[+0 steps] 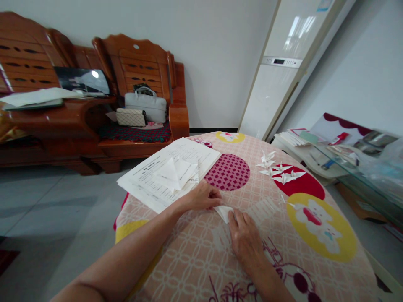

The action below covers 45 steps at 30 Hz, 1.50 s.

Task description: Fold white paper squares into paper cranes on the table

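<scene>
A small folded piece of white paper (223, 212) lies on the patterned tablecloth between my two hands. My left hand (203, 196) has its fingers curled and pinches the paper's left end; its fingertips are partly hidden. The fingers of my right hand (244, 235) are closed together on the paper's right end. Left of the paper, a stack of printed sheets (151, 178) carries some loose folded paper pieces (173, 174). To the right, several white paper cranes (285, 176) stand near a red circle on the cloth.
The round table's tablecloth (189, 268) has cartoon prints. Beyond it are wooden armchairs (138, 63) with a grey handbag (147, 107), and a tall white air conditioner (270, 88). A glass-topped stand (355, 176) with papers and plastic bags is at the right.
</scene>
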Motion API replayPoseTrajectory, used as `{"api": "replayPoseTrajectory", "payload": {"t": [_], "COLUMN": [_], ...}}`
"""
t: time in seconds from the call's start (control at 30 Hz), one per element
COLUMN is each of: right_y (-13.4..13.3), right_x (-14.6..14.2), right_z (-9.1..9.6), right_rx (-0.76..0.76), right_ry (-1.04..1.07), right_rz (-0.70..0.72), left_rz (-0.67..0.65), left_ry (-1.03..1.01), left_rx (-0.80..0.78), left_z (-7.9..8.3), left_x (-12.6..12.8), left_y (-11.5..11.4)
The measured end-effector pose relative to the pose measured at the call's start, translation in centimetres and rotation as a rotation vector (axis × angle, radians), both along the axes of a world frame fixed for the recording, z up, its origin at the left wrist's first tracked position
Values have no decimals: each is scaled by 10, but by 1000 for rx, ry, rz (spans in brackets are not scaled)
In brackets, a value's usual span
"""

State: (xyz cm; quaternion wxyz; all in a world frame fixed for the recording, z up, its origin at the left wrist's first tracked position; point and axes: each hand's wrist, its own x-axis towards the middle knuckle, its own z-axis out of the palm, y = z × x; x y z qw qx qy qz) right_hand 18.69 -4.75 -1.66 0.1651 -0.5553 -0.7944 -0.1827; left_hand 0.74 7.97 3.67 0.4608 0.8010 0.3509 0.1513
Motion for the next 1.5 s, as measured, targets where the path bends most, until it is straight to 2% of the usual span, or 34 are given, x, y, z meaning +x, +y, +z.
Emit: {"api": "replayPoseTrajectory", "payload": {"t": [0.2, 0.27, 0.4, 0.5, 0.63, 0.77, 0.97, 1.1, 1.5], "right_y": [0, 0, 1, 2, 2, 2, 2, 2, 1], "right_x": [-2, -1, 1, 2, 2, 4, 4, 4, 4], "right_z": [1, 1, 3, 6, 9, 12, 14, 13, 9], "right_rx": [-35, -45, -66, -96, -116, -145, -155, -144, -149], "right_ry": [30, 39, 67, 117, 192, 245, 277, 264, 236], "right_rz": [-10, 1, 10, 16, 10, 4, 22, 19, 13], "left_rz": [-7, -14, -38, -127, -191, -271, -346, -337, -305], "left_ry": [49, 45, -23, -138, -120, -75, 19, 39, 89], "left_rx": [109, 65, -138, -179, -63, 144, 380, 423, 423], "left_z": [-7, -10, -12, -10, -3, 4, 6, 7, 17], "left_x": [10, 11, 5, -3, -9, -4, 0, -2, -7], "left_y": [-7, -8, -2, 4, 8, 3, -4, -3, 0]}}
